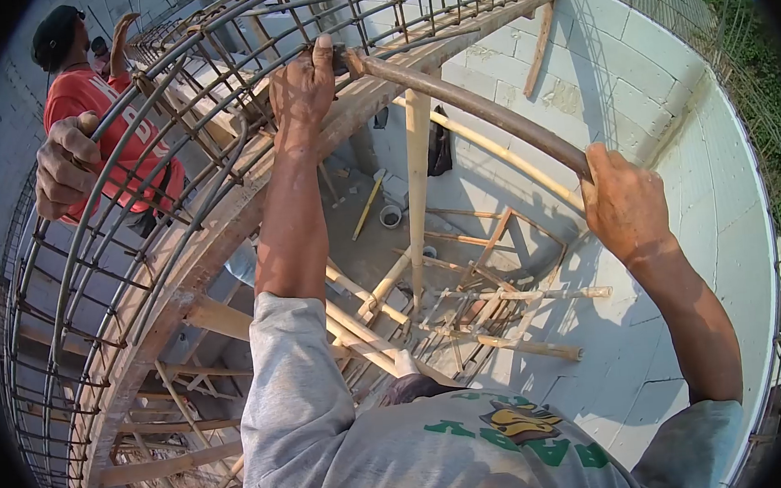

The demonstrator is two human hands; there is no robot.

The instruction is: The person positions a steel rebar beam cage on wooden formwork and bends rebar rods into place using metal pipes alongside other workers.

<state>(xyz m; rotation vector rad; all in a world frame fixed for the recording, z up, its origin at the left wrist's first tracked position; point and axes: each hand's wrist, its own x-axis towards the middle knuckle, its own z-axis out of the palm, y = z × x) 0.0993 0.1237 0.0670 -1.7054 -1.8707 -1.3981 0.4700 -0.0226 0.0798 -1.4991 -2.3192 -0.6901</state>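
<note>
My right hand (625, 198) is wrapped around the lower end of a long brown bar (481, 113), which looks like a rebar bending bar. The bar slopes up and left to a thicker head beside my left hand (302, 90). That hand is closed at the steel rebar cage (221, 69), its thumb up near the bar's head; its fingertips are partly hidden. Under the cage runs a curved wooden formwork board (214, 212). At the far left, another person's hand (68, 167) grips the cage's outer rebar.
A person in a red shirt (115, 128) stands behind the cage. Bamboo poles (415, 187) prop the formwork. Below lie wooden frames (500, 235), a bucket (390, 216) and a yellow level-like stick (366, 206). A pale block wall (615, 61) curves around the right side.
</note>
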